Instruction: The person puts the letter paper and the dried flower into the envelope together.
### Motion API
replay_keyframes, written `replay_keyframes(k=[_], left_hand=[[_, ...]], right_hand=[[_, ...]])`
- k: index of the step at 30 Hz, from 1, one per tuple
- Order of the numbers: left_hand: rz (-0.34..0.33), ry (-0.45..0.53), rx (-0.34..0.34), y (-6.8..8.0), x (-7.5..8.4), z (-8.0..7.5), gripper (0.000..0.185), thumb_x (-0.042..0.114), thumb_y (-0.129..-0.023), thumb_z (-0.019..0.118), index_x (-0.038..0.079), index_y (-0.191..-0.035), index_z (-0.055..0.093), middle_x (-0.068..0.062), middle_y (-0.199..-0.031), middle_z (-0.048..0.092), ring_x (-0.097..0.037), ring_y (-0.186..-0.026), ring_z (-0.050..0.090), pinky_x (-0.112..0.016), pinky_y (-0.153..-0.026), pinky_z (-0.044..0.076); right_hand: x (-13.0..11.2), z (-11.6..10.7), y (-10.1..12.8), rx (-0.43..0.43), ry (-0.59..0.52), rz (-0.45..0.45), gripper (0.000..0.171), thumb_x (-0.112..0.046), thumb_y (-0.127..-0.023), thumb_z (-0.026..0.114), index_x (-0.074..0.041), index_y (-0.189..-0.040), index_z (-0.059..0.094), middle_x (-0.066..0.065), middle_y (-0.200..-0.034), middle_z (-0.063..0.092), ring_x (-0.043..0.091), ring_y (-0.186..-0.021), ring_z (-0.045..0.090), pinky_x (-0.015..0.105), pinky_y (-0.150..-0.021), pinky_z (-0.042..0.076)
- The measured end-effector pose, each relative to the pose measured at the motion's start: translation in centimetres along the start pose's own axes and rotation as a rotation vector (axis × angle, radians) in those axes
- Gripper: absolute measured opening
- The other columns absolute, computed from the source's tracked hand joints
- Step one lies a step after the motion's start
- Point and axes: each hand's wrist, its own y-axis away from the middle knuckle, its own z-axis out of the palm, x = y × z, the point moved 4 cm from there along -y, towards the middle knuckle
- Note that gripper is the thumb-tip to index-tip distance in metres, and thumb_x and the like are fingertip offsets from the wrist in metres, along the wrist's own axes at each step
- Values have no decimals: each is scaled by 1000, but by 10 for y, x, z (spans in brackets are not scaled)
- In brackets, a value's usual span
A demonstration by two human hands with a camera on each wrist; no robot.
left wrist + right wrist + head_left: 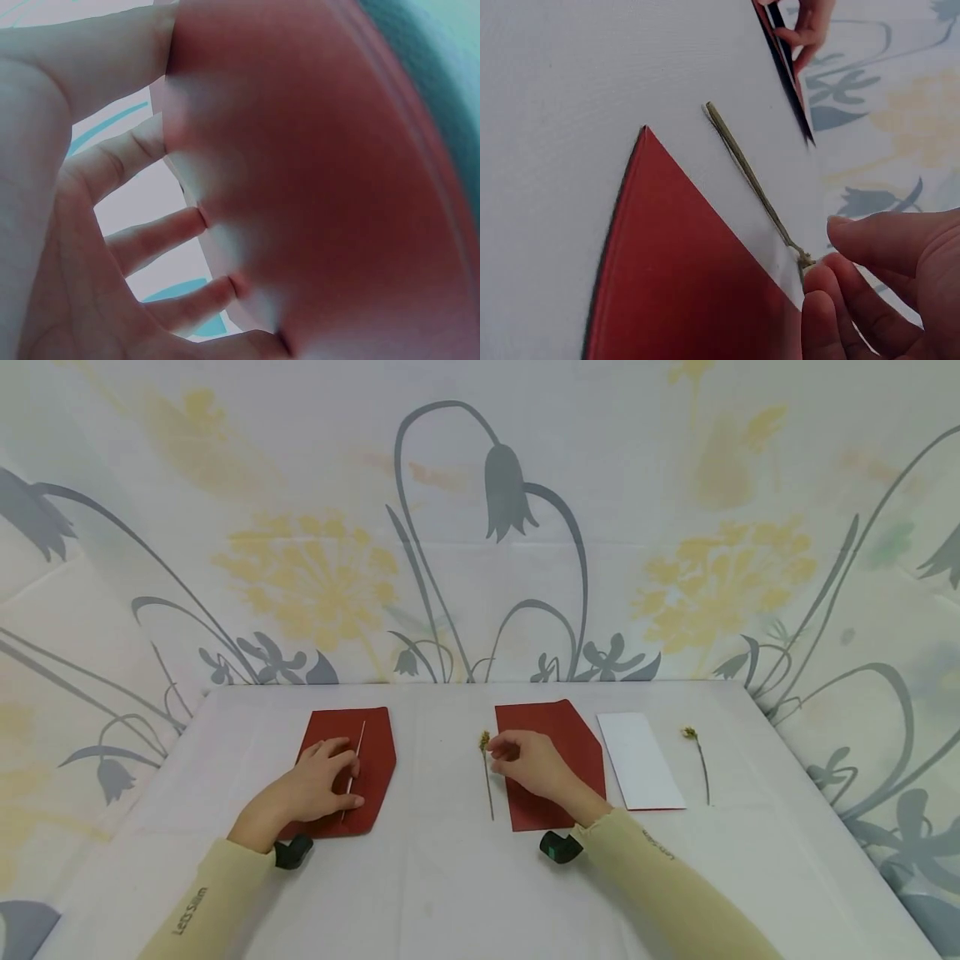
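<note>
My left hand rests over a red envelope, fingers spread and fingertips on its surface. A thin white edge runs lengthwise along that envelope, beside the fingers. In the left wrist view, fairly straight fingers meet the red paper. My right hand reaches over a second red envelope to a dried yellow flower. Its fingertips are right at the flower head, which they partly cover in the right wrist view. There the thumb stands apart from the fingers, and the stem lies beside the envelope.
Right of the second envelope lies a white card with a thin red lower edge. Farther right is another dried flower. White cloth covers the table, and a flower-patterned sheet hangs behind it.
</note>
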Motion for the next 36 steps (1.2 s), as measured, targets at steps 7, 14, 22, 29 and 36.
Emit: replay_keyframes(k=[7,14,22,29,36], left_hand=[[-12,9,-2,1,1,-1,31,29,-82,81,19,-97,56,-30,-148,34,-62,-131,26,-72,-93,40],[1,4,9,2,1,-3,30,28,-82,81,18,-95,56,-32,-147,35,-62,-131,27,-74,-94,37],[7,-2,-1,0,1,-1,30,28,-82,81,18,-95,56,-32,-147,34,-62,-131,26,-73,-95,37],[9,5,1,1,4,-4,29,27,-83,81,18,-95,56,-32,-147,34,-63,-131,26,-73,-95,37],[-3,7,-3,1,3,-3,30,27,-82,81,18,-96,56,-32,-147,34,-62,-131,26,-73,-95,37]], right_hand=[[1,10,-3,-50,54,24,21,-10,-85,79,-12,-105,72,-6,-89,64,11,-84,60,29,-76,51],[-7,16,-5,-62,119,8,25,-9,-84,80,-11,-108,73,-4,-88,60,12,-82,56,28,-73,50],[-6,21,-4,-6,138,35,26,-8,-82,81,-12,-106,74,-9,-80,62,10,-76,57,27,-68,50],[-8,23,-5,26,155,56,16,-7,-84,78,-9,-100,74,-6,-78,66,11,-75,60,27,-66,51],[-13,30,-6,15,235,89,10,-5,-89,66,-7,-97,72,-3,-78,64,14,-74,56,27,-63,48]])
